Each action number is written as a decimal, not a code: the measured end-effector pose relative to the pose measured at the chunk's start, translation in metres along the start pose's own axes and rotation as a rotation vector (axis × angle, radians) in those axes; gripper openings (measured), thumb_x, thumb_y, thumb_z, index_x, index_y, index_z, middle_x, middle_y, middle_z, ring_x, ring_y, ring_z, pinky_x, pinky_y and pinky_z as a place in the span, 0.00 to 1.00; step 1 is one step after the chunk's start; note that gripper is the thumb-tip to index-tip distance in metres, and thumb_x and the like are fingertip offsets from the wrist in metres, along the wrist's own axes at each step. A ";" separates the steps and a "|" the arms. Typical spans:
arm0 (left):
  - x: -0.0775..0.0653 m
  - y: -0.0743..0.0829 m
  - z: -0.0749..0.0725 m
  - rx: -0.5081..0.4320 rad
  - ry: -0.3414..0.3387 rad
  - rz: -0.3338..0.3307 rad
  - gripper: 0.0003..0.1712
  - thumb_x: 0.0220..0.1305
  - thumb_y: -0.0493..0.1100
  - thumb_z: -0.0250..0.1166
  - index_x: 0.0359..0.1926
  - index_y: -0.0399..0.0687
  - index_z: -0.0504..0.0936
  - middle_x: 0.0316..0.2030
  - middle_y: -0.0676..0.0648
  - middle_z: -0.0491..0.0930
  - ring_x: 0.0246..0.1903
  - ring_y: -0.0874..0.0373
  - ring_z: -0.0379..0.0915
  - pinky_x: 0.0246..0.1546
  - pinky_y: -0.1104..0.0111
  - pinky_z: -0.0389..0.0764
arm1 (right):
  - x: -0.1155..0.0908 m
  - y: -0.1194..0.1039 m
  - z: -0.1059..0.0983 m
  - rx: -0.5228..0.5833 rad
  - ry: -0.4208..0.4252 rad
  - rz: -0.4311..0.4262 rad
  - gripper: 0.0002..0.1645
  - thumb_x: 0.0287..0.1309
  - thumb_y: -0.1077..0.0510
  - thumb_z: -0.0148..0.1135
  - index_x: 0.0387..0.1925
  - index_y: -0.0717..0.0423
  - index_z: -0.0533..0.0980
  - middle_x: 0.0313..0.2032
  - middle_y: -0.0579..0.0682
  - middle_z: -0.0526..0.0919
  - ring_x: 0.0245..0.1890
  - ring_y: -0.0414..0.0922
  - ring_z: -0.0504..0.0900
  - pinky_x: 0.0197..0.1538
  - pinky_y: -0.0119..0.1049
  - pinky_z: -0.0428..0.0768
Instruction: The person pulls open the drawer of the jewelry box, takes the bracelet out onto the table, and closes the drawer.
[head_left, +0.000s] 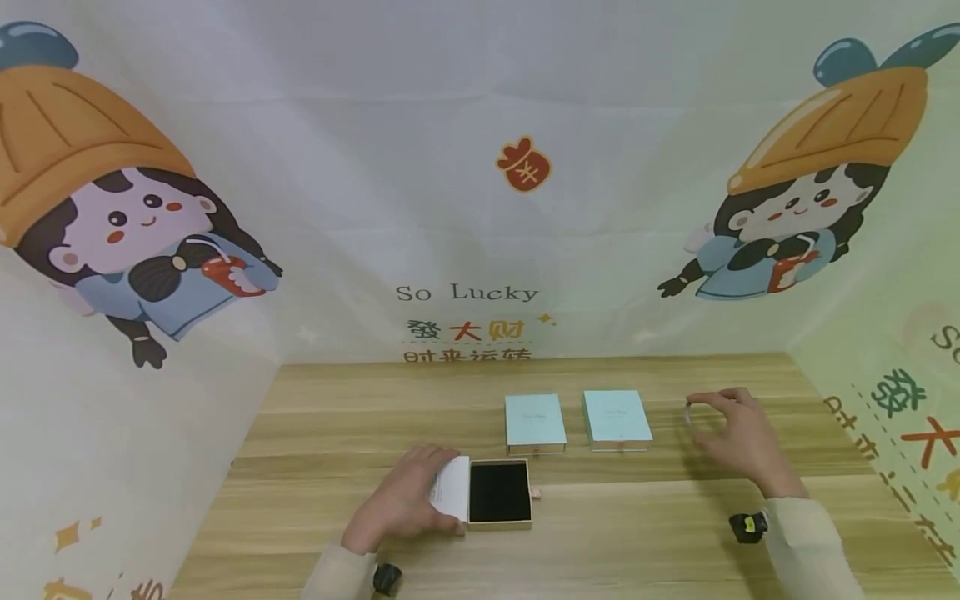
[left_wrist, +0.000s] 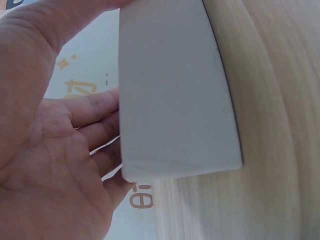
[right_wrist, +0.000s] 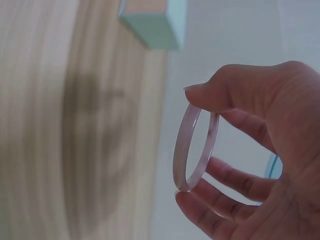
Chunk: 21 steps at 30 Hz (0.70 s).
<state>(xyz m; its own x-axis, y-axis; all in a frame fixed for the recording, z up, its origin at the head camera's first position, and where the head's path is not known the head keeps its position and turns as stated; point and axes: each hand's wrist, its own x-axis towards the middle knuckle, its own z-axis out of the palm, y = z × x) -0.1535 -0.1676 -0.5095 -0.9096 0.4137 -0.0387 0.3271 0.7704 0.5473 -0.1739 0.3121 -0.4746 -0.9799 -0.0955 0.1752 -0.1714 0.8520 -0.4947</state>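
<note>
Left hand (head_left: 405, 498), nearer the black-lined drawer (head_left: 500, 492), grips its white sleeve (head_left: 454, 487); right hand (head_left: 738, 437) pinches a bangle (right_wrist: 182, 147), drawer at eight o'clock.

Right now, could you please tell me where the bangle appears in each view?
Head: lower right, held by the right hand.
Left wrist: not in it.
Right wrist: the bangle is just right of centre, slightly below middle.
Shared landmark: the wooden tabletop, in all three.

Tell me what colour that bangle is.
The bangle looks pale pink; the right wrist view shows it best.
</note>
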 end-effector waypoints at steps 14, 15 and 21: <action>0.000 -0.002 0.002 0.003 0.003 0.004 0.60 0.34 0.55 0.87 0.70 0.41 0.72 0.64 0.41 0.76 0.65 0.42 0.69 0.66 0.44 0.73 | -0.009 0.037 0.002 -0.102 -0.103 0.080 0.31 0.55 0.55 0.72 0.59 0.64 0.78 0.50 0.81 0.75 0.45 0.71 0.78 0.36 0.63 0.81; 0.000 -0.002 0.002 0.002 0.004 0.004 0.60 0.33 0.55 0.87 0.70 0.41 0.72 0.64 0.41 0.76 0.65 0.42 0.69 0.66 0.44 0.73 | -0.010 0.038 0.003 -0.107 -0.118 0.090 0.31 0.55 0.54 0.72 0.59 0.64 0.78 0.50 0.81 0.75 0.44 0.72 0.78 0.35 0.63 0.81; 0.000 -0.002 0.001 0.010 0.005 0.006 0.60 0.33 0.55 0.87 0.70 0.42 0.72 0.64 0.42 0.77 0.65 0.43 0.69 0.67 0.44 0.73 | -0.012 0.042 0.003 -0.141 -0.153 0.110 0.32 0.55 0.55 0.71 0.60 0.65 0.77 0.50 0.83 0.73 0.46 0.78 0.75 0.38 0.68 0.81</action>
<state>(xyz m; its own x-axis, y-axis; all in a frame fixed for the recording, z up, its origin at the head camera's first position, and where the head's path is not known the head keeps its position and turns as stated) -0.1543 -0.1686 -0.5117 -0.9089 0.4158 -0.0313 0.3349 0.7726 0.5394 -0.1699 0.3476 -0.5004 -0.9978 -0.0657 -0.0092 -0.0573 0.9241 -0.3778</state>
